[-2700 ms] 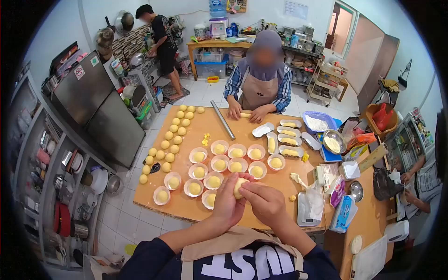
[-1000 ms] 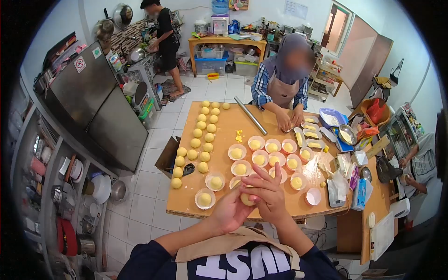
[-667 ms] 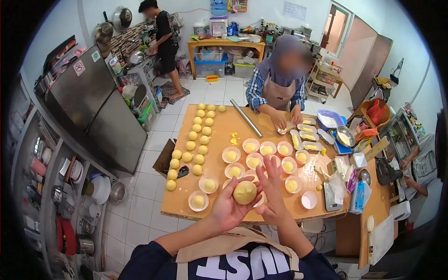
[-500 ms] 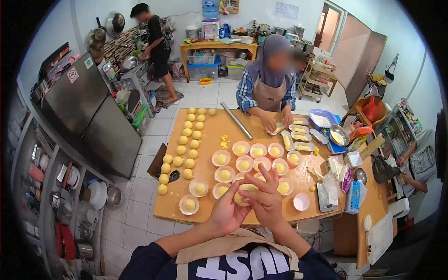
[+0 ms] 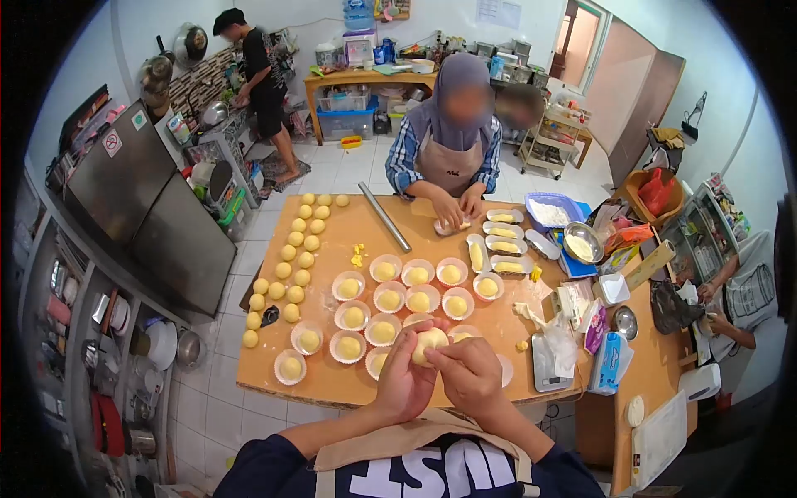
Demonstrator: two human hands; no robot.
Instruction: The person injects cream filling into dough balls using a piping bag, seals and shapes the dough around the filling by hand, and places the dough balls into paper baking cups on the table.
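Note:
Over the table's near edge I hold a pale yellow dough ball (image 5: pixel 430 344). My left hand (image 5: pixel 405 383) is cupped around its left side and underside. From the right, my right hand (image 5: pixel 473 373) has its fingers bent in and pressed against the ball's edge. Just beyond my hands stand several white paper cups with dough balls in them, such as this paper cup (image 5: pixel 348 348). One paper cup (image 5: pixel 506 370) is partly hidden behind my right hand. Bare dough balls (image 5: pixel 283 270) lie in rows along the table's left side.
Across the wooden table (image 5: pixel 332 224), a person (image 5: pixel 452 158) handles dough by filled oblong tins (image 5: pixel 504 246). A metal rolling pin (image 5: pixel 384 217) lies near them. To the right are a scale (image 5: pixel 550 365), a tissue pack (image 5: pixel 610 363) and a metal bowl (image 5: pixel 583 242). Other people stand farther off.
My right hand's fingers, spread over the dough before, are now folded in against its edge. The dough ball shows more of its top. My view has shifted, moving the table left in the picture.

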